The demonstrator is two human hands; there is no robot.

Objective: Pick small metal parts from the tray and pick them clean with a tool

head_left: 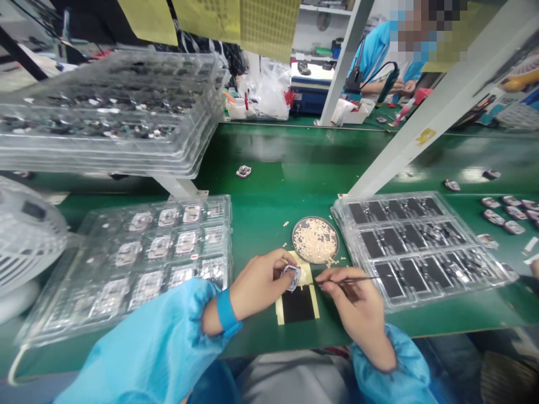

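Note:
Between the thumb and fingers of my left hand (265, 280) is a small square watch-like case (291, 277), tilted, its inside hard to make out. My right hand (353, 297) pinches thin dark tweezers (349, 279), whose tip points left toward the case but stays apart from it. Below both hands lies a black pad (298, 306) edged with yellow tape (280, 312). Just beyond them sits a round dish (315, 220) full of tiny beige pieces (315, 241), some spilled around its rim.
On the left, a clear tray (229, 235) holds similar cases; at right, a clear tray (349, 235) holds dark flat screens. Stacked trays (168, 151) stand on a raised shelf. A white fan (29, 241) is far left. More cases (514, 213) lie right. Another person (374, 50) sits opposite.

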